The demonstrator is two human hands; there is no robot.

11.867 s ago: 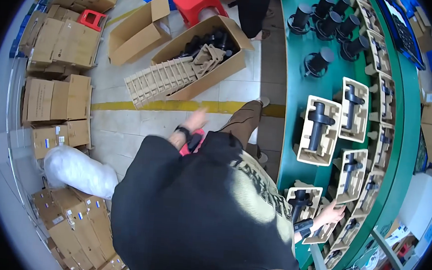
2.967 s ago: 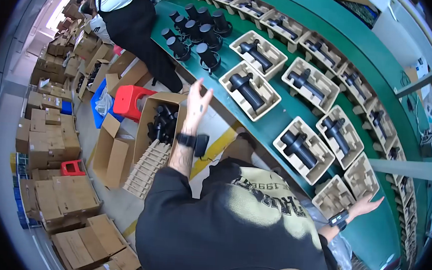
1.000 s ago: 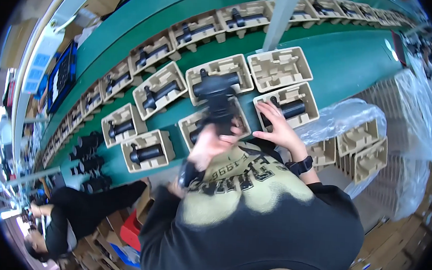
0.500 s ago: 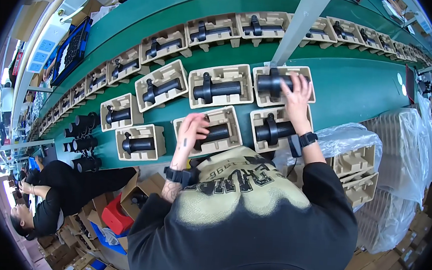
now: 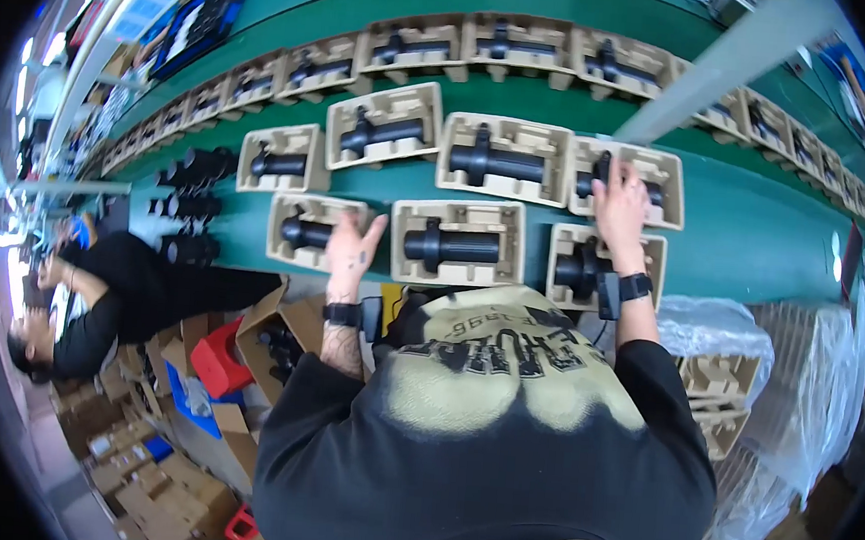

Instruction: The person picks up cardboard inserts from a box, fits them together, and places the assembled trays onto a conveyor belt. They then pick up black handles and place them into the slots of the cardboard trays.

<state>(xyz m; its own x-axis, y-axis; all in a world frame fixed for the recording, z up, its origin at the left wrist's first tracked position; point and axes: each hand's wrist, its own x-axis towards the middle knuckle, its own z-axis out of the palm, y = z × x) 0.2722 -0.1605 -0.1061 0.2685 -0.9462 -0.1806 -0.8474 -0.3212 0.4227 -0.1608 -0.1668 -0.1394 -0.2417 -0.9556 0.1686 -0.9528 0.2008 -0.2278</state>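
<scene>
Beige molded trays stand in two rows on the green workbench, each holding a black cylinder with a ring-like collar. My left hand (image 5: 354,246) is open at the right end of a front-row tray (image 5: 283,254), its thumb apart from the fingers. A black cylinder (image 5: 305,232) lies in that tray, partly hidden by the hand. My right hand (image 5: 622,205) reaches over a back-row tray (image 5: 671,191), fingers stretched across its black cylinder (image 5: 587,185). Between my hands, a front tray (image 5: 457,276) holds another black cylinder (image 5: 469,247). One more front tray (image 5: 654,255) sits below my right wrist.
A line of filled trays (image 5: 413,48) runs along the far side. Loose black cylinders (image 5: 194,203) stand at the left. A grey post (image 5: 728,65) rises at the upper right. Plastic-wrapped stacked trays (image 5: 797,366) are at right; a person (image 5: 140,290) works at left.
My view has shifted. My left hand has moved left, from the middle front tray to the one beside it. My right hand remains over the same back-row tray, its black cylinder now lower inside.
</scene>
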